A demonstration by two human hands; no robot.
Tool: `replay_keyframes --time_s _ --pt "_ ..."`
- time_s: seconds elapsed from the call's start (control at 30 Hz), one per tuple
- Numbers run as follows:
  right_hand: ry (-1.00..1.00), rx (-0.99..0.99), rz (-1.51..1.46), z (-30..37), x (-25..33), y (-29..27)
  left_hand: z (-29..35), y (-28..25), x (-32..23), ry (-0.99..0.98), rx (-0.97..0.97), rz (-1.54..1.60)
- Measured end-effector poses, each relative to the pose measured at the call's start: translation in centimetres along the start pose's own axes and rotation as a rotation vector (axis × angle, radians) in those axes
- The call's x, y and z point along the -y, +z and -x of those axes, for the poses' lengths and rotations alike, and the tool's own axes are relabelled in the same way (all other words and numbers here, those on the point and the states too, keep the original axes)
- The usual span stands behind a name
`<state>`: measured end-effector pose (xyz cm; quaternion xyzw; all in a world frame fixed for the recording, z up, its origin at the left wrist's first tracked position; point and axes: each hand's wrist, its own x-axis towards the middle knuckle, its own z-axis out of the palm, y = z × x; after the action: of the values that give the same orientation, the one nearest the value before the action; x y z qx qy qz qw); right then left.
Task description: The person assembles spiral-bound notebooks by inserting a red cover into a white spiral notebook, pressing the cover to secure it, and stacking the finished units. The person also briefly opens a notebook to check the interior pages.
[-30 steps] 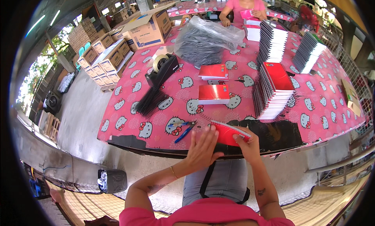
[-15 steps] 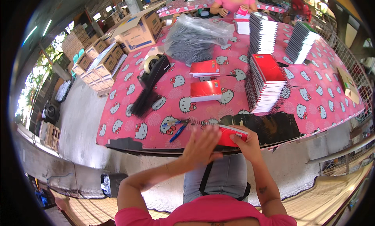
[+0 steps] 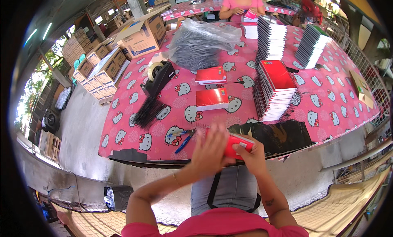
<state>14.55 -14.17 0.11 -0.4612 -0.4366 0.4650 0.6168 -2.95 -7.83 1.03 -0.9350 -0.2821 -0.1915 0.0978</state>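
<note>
A red spiral notebook (image 3: 241, 143) is gripped in my right hand (image 3: 253, 157) at the table's near edge, with the thumb pressed on its cover. My left hand (image 3: 209, 151) lies flat against the notebook's left side, fingers stretched out and blurred by motion. It hides the notebook's left end. Beside the left fingertips are a blue pen (image 3: 185, 143) and a tool with dark jaws and blue handles (image 3: 180, 133). A blurred wire coil (image 3: 198, 125) shows just beyond the left hand.
Two small piles of red notebooks (image 3: 212, 98) lie ahead, with a tall red-covered stack (image 3: 278, 75) at right. Black coils (image 3: 148, 113), a tape dispenser (image 3: 159, 79) and a plastic bag of dark coils (image 3: 196, 48) stand left and beyond. Another person (image 3: 241, 7) works across the table.
My left hand has moved slightly right and up, onto the notebook's left side. The right hand still holds the notebook, now more tilted. The whole view has shifted a little.
</note>
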Motion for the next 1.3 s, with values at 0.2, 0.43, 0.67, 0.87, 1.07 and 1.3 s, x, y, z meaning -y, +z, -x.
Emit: replay_keyframes --time_s 0.2,0.43,0.67,0.87,1.07,1.3 --pt "-0.019 0.068 0.130 0.1 -1.6 0.7 -2.5 -1.7 1.3 -0.108 -0.105 -0.078" --pt "-0.084 0.079 0.259 -1.0 -2.9 -0.3 -2.2 1.0 0.3 -0.100 -0.073 -0.028" --pt "-0.099 0.109 0.246 -2.2 -6.8 -2.5 1.4 5.3 -2.1 0.039 -0.049 0.140" --pt "-0.147 0.114 0.297 -1.9 -6.8 -2.1 2.0 6.1 -2.7 0.013 -0.073 0.209" --pt "-0.118 0.079 0.321 -2.0 -7.3 -2.6 0.7 4.4 -2.2 0.010 -0.055 0.228" --pt "-0.058 0.106 0.410 -1.9 -5.6 -2.2 -1.7 3.6 -0.1 0.047 -0.254 0.318"
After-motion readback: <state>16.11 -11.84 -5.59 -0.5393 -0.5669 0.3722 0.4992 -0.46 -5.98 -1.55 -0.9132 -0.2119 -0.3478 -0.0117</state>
